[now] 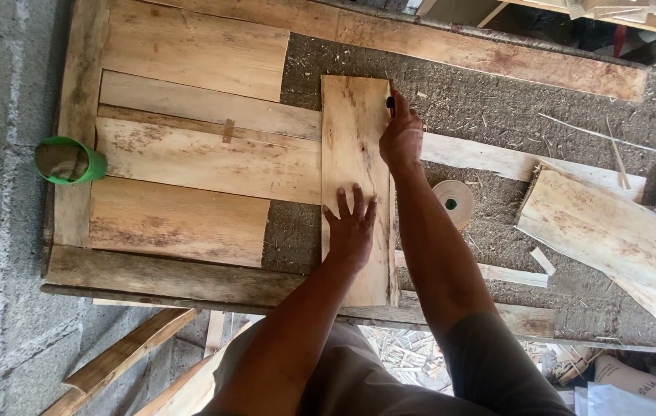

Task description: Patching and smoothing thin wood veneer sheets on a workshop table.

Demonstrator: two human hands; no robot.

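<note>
Your left hand lies flat with fingers spread on the upright strip of thin wood veneer in the middle of the bench, while your right hand is clenched around a small dark tool at the strip's right edge. A green cup lies on its side at the bench's left edge, its contents unclear. A brown tape roll lies flat just right of your right forearm, and white printed sacks sit below the bench at lower right.
</note>
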